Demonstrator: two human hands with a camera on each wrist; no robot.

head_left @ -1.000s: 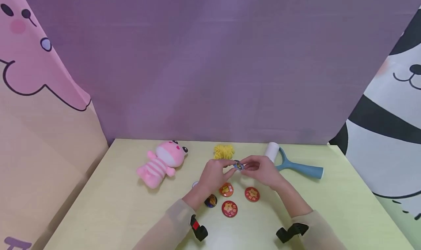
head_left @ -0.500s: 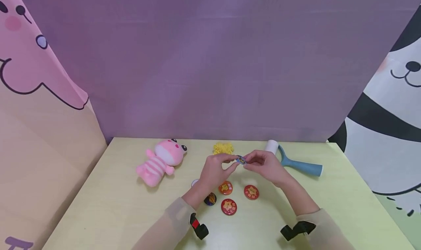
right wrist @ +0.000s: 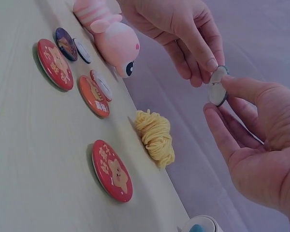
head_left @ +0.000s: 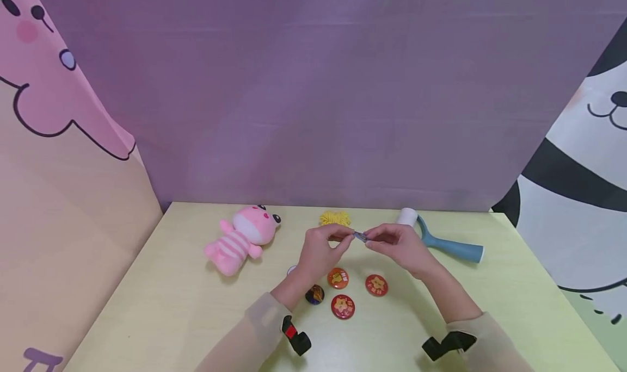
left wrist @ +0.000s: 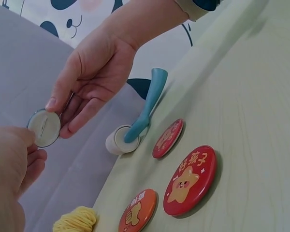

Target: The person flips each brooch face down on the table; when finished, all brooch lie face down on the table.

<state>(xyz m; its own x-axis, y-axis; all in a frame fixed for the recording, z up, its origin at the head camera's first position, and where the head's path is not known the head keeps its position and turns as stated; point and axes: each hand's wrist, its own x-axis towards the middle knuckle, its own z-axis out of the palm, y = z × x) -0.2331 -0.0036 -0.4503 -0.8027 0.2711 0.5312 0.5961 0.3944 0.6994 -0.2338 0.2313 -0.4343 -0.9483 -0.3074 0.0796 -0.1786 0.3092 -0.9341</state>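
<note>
Between both hands, above the table, is a small round pin badge (head_left: pixel 360 236). Its pale back with a thin metal pin shows in the left wrist view, where the badge (left wrist: pixel 44 128) stands nearly upright. My left hand (head_left: pixel 320 252) pinches one edge between thumb and fingers. The opposite edge is pinched by my right hand (head_left: pixel 399 247). Below them on the table lie two red star badges (head_left: pixel 343 307), an orange badge (head_left: pixel 338 278) and a dark badge (head_left: pixel 315 294). A white badge (head_left: pixel 291 270) is partly hidden by my left wrist.
A pink striped plush toy (head_left: pixel 242 240) lies at the left. Behind the hands sits a bundle of yellow yarn (head_left: pixel 335 218). At the back right lies a lint roller with a blue handle (head_left: pixel 455 249) and white roll (head_left: pixel 406 217). A purple curtain (head_left: pixel 313 100) hangs behind the table.
Both hands have lifted the badge slightly and moved it a little to the right. The badge has tilted, so its printed face no longer shows in the head view.
</note>
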